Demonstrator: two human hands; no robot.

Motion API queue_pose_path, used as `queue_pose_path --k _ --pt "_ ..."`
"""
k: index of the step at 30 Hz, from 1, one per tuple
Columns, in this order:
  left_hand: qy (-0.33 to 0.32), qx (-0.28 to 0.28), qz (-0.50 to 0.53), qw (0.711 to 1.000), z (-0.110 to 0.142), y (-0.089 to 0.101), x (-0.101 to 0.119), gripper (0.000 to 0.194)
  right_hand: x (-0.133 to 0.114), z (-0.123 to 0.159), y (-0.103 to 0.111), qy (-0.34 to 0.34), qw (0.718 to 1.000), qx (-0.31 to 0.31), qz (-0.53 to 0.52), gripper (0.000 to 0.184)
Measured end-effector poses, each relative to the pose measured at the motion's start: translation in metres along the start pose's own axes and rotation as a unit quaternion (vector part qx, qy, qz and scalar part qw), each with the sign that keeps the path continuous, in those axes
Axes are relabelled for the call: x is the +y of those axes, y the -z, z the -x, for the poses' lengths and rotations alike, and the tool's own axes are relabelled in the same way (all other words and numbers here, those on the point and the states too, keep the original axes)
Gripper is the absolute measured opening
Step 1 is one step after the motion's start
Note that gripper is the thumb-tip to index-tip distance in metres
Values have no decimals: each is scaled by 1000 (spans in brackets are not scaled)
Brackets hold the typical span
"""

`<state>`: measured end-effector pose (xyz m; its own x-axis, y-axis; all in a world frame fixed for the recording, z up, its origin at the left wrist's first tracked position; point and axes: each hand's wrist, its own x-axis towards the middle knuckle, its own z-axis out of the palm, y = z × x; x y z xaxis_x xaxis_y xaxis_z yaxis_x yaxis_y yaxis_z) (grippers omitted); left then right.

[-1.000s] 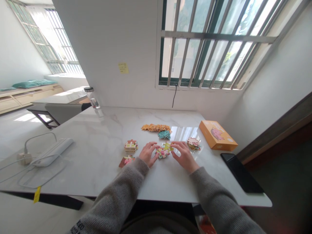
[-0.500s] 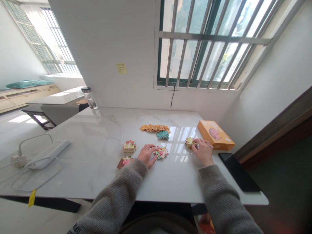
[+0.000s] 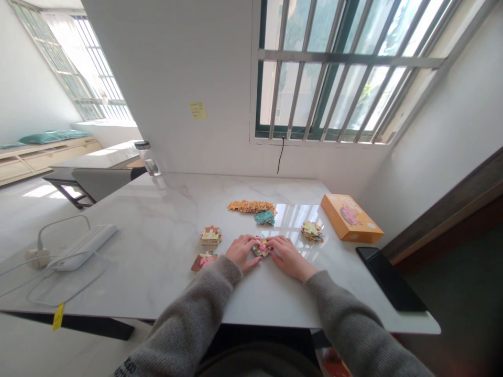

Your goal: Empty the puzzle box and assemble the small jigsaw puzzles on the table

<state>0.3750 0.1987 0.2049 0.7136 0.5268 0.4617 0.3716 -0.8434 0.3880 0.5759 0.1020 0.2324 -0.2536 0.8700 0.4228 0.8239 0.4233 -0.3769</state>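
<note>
Both my hands meet over a small cluster of interlocked jigsaw pieces (image 3: 260,248) in pink, yellow and green, near the middle of the white marble table (image 3: 157,230). My left hand (image 3: 242,253) presses its fingers on the cluster's left side, and my right hand (image 3: 288,256) reaches it from the right. Their fingers hide much of the cluster. To the left lie a stack of jigsaw pieces (image 3: 211,235) and a pink-and-green joined group (image 3: 204,260). Farther off are an orange strip of pieces (image 3: 251,206), a teal pile (image 3: 264,218) and a mixed pile (image 3: 312,231).
An orange puzzle box (image 3: 351,218) lies at the right of the table, with a black flat slab (image 3: 389,277) near the right edge. On the left are a white power adapter (image 3: 82,246) with cables and a clear bottle (image 3: 149,159) at the far corner.
My right hand has moved left from the mixed pile to the central cluster. My left hand has closed in on the cluster from the other side.
</note>
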Motion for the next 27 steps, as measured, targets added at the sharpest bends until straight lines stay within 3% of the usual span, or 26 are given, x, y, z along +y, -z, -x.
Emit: queue_pose_path --k 9,16,19,23,27 --pt "11 -18 -37 999 -2 7 15 30 -3 1 1 4 1000 3 0 18" --pt "-26 41 -72 996 -3 14 21 18 -6 3 6 -3 996 47 -71 25" --pt "-32 87 -69 993 -3 21 23 19 -7 0 7 -55 978 92 -177 31" --pt "-48 109 -74 990 -2 20 28 17 -9 -7 -1 -121 929 99 -335 30" --pt "-73 82 -56 992 -2 16 28 20 -9 -9 -7 -147 926 121 -326 24"
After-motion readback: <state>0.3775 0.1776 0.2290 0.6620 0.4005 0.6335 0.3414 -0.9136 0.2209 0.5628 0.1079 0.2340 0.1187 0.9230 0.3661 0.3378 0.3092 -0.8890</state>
